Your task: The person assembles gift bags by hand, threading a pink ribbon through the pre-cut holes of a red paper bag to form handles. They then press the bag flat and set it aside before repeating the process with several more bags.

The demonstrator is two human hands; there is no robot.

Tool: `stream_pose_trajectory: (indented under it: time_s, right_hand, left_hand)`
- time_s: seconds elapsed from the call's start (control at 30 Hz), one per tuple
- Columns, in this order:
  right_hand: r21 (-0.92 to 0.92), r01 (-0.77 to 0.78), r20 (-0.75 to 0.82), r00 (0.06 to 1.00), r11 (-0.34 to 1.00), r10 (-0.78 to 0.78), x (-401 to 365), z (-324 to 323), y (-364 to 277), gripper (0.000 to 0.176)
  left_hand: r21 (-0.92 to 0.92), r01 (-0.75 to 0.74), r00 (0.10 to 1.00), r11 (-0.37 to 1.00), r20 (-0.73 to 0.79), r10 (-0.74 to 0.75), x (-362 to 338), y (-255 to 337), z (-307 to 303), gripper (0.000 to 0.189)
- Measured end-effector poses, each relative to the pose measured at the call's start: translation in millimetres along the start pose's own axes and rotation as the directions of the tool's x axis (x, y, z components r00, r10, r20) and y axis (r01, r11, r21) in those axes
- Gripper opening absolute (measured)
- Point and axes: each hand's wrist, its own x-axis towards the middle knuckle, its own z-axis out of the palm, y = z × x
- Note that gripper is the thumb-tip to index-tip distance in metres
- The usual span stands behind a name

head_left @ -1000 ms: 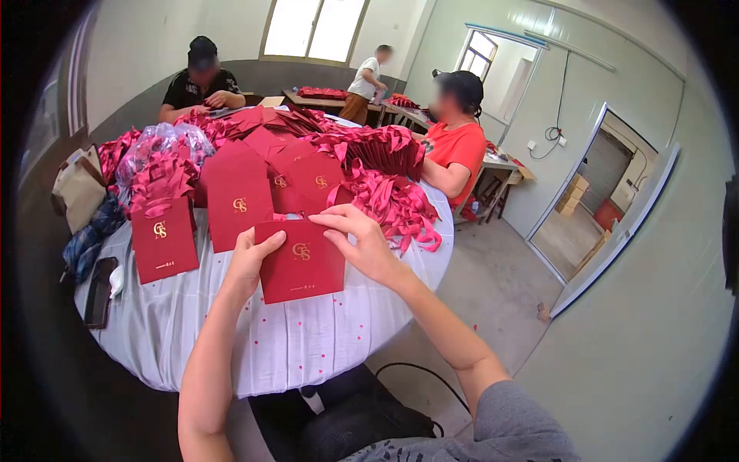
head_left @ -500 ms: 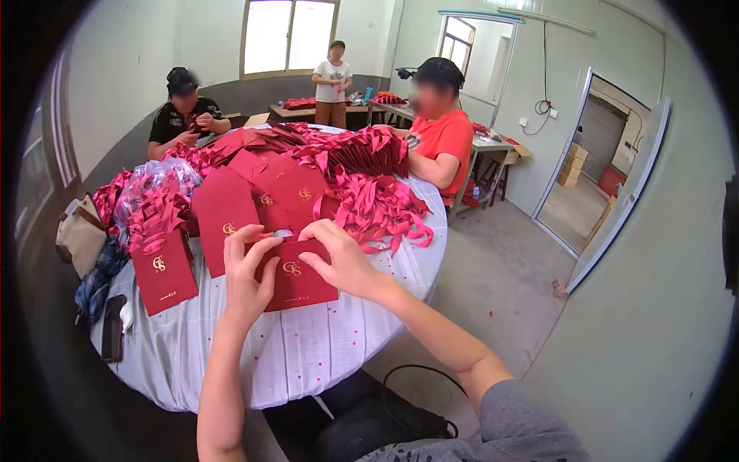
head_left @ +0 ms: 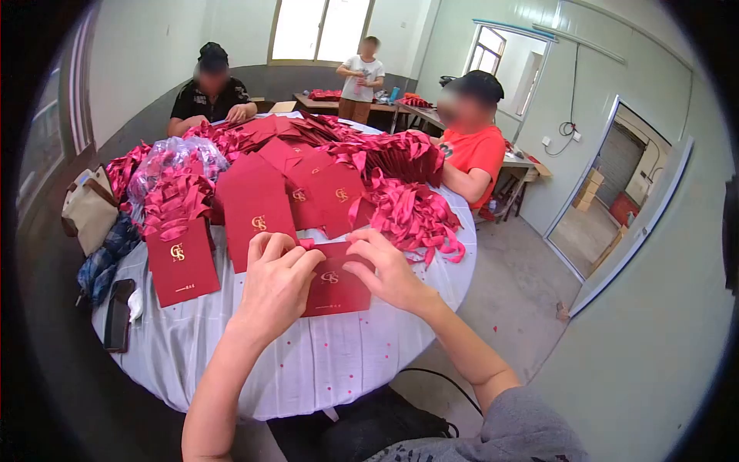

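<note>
A flat red paper gift bag (head_left: 339,296) with a gold logo lies near the front of the round table, under my hands. My left hand (head_left: 277,285) is closed at its upper left corner, fingers curled in a pinch; a bit of pink ribbon (head_left: 306,243) shows beside the fingertips. Over the upper right edge, my right hand (head_left: 394,276) grips the bag between thumb and fingers. Just beyond lie more red bags (head_left: 254,196) with gold logos. To the left, another bag (head_left: 183,266) has ribbon at its top.
Loose pink ribbons (head_left: 412,219) heap at right, beside a fanned stack of bags (head_left: 408,158). Clear plastic (head_left: 173,165), a phone (head_left: 118,316) and a cream bag (head_left: 90,208) are at left. Two people sit at the white-covered table (head_left: 231,369); another stands behind.
My left hand has turned, its fingers now curled over the bag's top edge. My right hand stays at the upper right. The view has swung left, and the seated person at left has lowered their hands.
</note>
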Motion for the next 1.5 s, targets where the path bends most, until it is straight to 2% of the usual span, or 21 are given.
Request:
stream_pose_trajectory:
  time_s: [0.13,0.2,0.47,0.53,0.57,0.6,0.63,0.7,0.73,0.77,0.8,0.83,0.87,0.9,0.93,0.97,1.07,1.13,1.23,1.33,1.5]
  right_hand:
    - [0.082,-0.032,0.049,0.998,0.996,0.028,1.4,0.6,-1.6,0.014]
    - [0.102,0.042,0.027,0.999,0.994,-0.045,2.7,4.7,0.6,0.013]
    - [0.234,0.026,0.027,0.999,0.972,-0.033,11.5,8.5,3.9,0.013]
    - [0.267,-0.002,0.043,0.999,0.964,-0.01,11.8,8.9,6.4,0.013]
    - [0.287,-0.011,0.064,0.998,0.958,-0.008,11.8,9.4,8.5,0.012]
    - [0.307,-0.019,0.086,0.996,0.952,-0.008,11.9,10.1,11.4,0.011]
    - [0.304,0.035,0.074,0.995,0.952,-0.06,11.3,12.7,17.9,0.013]
    - [0.332,0.021,0.081,0.995,0.943,-0.051,10.2,7.0,20.5,0.021]
    - [0.344,0.061,0.018,0.997,0.937,-0.072,13.3,-0.9,21.1,0.032]
    - [0.355,0.006,-0.009,1.0,0.935,-0.003,14.7,-14.6,21.4,0.036]
    - [0.22,0.043,-0.074,0.997,0.974,-0.028,14.8,-23.7,38.1,0.034]
    - [0.391,-0.056,-0.15,0.981,0.919,0.124,11.4,-29.9,47.7,0.032]
    - [0.429,-0.149,-0.153,0.96,0.891,0.235,8.0,-40.2,58.4,0.028]
    - [0.339,-0.132,-0.247,0.943,0.932,0.224,4.2,-44.1,77.5,0.021]
    - [0.376,-0.208,-0.213,0.929,0.903,0.303,-1.6,-48.6,85.7,0.018]
    - [0.407,-0.277,-0.177,0.911,0.87,0.373,-5.1,-51.7,92.1,0.016]
    - [0.22,-0.278,-0.134,0.941,0.935,0.311,-20.2,-38.6,121.3,0.011]
    - [0.063,-0.332,0.039,0.943,0.941,0.33,-21.0,-34.8,123.1,0.012]
    - [-0.158,0.01,0.173,0.985,0.987,0.018,-20.6,-6.7,144.0,0.012]
    - [-0.303,0.03,0.295,0.953,0.952,0.064,-22.2,13.5,146.9,0.014]
    - [-0.328,0.113,0.238,0.971,0.938,-0.034,-18.3,23.7,146.8,0.006]
  left_hand:
    - [0.043,0.071,0.996,0.997,0.052,-0.074,-0.6,-7.6,-15.1,0.011]
    - [0.058,0.077,0.992,0.995,0.091,-0.083,-1.5,-12.3,-18.0,0.011]
    - [0.117,0.048,0.975,0.992,0.212,-0.072,-0.2,-14.1,-26.2,0.01]
    - [0.004,0.23,0.909,0.973,0.357,-0.216,2.8,-9.5,-31.5,0.009]
    - [0.001,0.164,0.943,0.986,0.292,-0.157,2.9,-11.0,-30.1,0.01]
    - [0.0,0.167,0.94,0.986,0.302,-0.159,2.4,-10.9,-27.7,0.01]
    - [-0.039,0.212,0.944,0.977,0.268,-0.194,2.0,-10.5,-25.1,0.011]
    - [-0.09,0.271,0.944,0.958,0.22,-0.246,1.2,-11.2,-20.7,0.016]
    - [-0.09,0.299,0.946,0.95,0.159,-0.283,-0.3,-13.1,-18.4,0.015]
    - [-0.09,0.332,0.941,0.939,0.106,-0.322,-3.2,-15.2,-16.1,0.015]
    - [-0.103,0.379,0.925,0.92,0.053,-0.375,-5.7,-18.1,-13.5,0.015]
    - [-0.159,0.435,0.899,0.886,0.027,-0.437,-7.5,-20.6,-11.8,0.014]
    - [-0.172,0.485,0.871,0.857,0.003,-0.492,-6.3,-17.9,-12.4,0.012]
    - [-0.174,0.528,0.846,0.831,0.014,-0.534,-7.2,-17.0,-10.2,0.012]
    - [-0.174,0.565,0.821,0.806,0.017,-0.571,-7.7,-17.3,-8.9,0.011]
    - [-0.149,0.535,0.841,0.832,-0.003,-0.541,-8.6,-18.1,-5.3,0.011]
    - [-0.185,0.578,0.811,0.795,0.027,-0.584,-9.2,-16.1,2.8,0.011]
    - [-0.165,0.567,0.821,0.807,0.035,-0.57,-8.1,-14.9,4.8,0.011]
    - [-0.132,0.55,0.835,0.825,0.051,-0.548,-7.2,-11.5,5.4,0.012]
    - [-0.126,0.484,0.875,0.866,0.037,-0.483,-11.1,-15.2,6.3,0.014]
    - [-0.151,0.51,0.86,0.847,0.066,-0.506,-9.8,-13.9,0.2,0.015]
